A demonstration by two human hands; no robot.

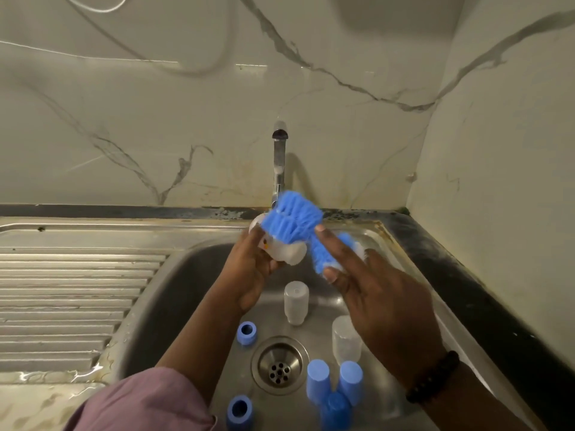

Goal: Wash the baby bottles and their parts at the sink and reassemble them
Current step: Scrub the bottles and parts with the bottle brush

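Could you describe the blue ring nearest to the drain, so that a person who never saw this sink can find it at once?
Start at the round drain in the bottom of the steel sink. Just up and to the left of it stands a short blue ring with a dark hole on top. The other blue ring lies farther down by the sleeve, and the blue caps right of the drain are taller and closed.

Home kitchen: steel sink (174, 275) (ribbed drainboard), tap (279, 157), marble-look wall.

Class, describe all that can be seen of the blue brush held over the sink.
The blue brush has a wide head of bright blue bristles and a narrower bristled stem running down to the right. It tilts above the basin, before the tap. The right hand pinches its lower end; its head lies against the clear bottle that the left hand grips.
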